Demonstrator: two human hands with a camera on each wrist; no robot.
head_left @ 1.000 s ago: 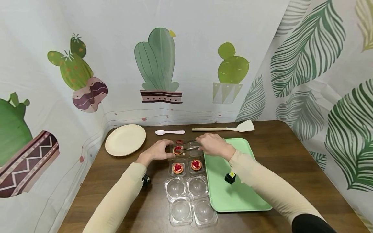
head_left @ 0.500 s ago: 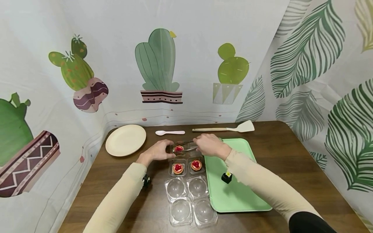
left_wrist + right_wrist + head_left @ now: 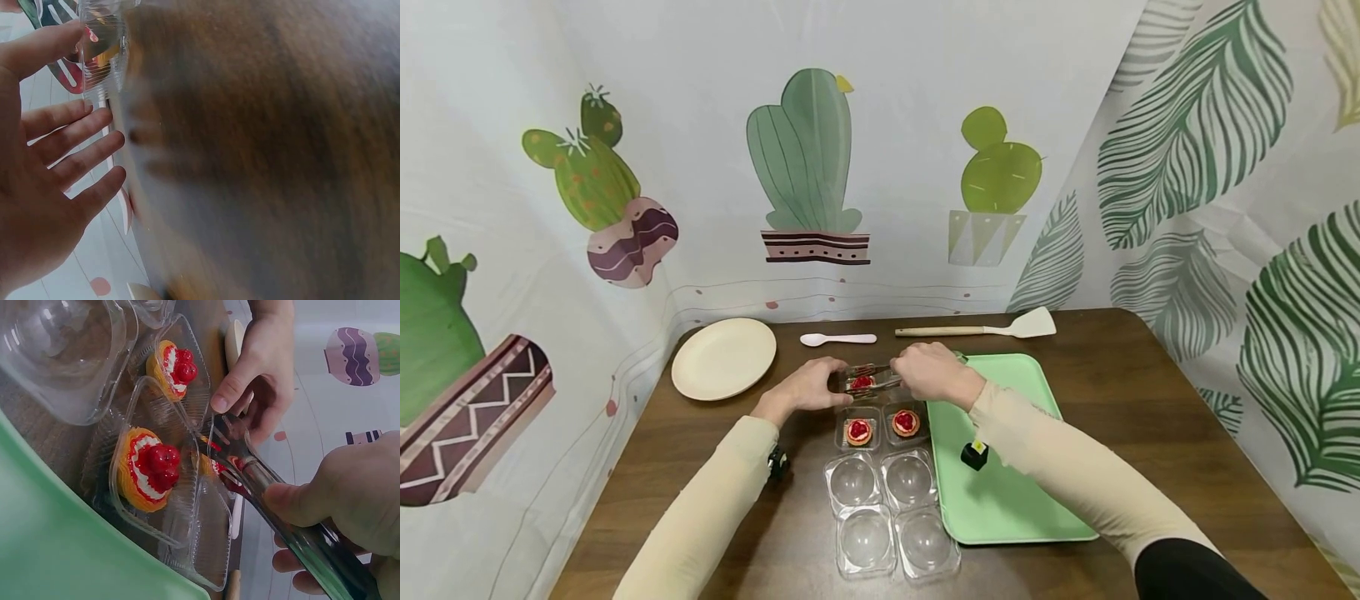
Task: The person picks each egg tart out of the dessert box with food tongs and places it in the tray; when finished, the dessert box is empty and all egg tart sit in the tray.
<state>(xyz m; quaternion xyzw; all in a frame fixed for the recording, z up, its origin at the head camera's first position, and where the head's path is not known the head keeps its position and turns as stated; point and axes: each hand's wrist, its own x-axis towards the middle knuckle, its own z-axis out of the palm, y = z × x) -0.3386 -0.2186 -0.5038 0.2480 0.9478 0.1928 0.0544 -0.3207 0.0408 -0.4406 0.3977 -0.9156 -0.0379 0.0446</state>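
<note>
My right hand (image 3: 936, 372) grips metal tongs (image 3: 300, 540), thumb on one arm and fingers around the other. The tong tips reach down around a red-topped tart (image 3: 862, 382) in the far left compartment of a clear plastic container (image 3: 181, 534). Whether the tips still squeeze that tart I cannot tell. My left hand (image 3: 805, 387) is at the container's left side, its thumb by the near part of the wall and its fairly straight fingers (image 3: 81, 137) spread beyond. Two more tarts, one on the left (image 3: 859, 432) and one on the right (image 3: 906, 423), sit in the near compartments.
The container's clear domed lid (image 3: 865, 542) lies toward me. On the right is a green tray (image 3: 1000, 500), under my right forearm. A cream plate (image 3: 724, 358) stands at the back left. A pale spoon (image 3: 842, 338) and a spatula (image 3: 977, 330) lie along the back.
My right hand has moved slightly left with the tongs, bringing them further over the far left compartment. My left hand has stayed in place.
</note>
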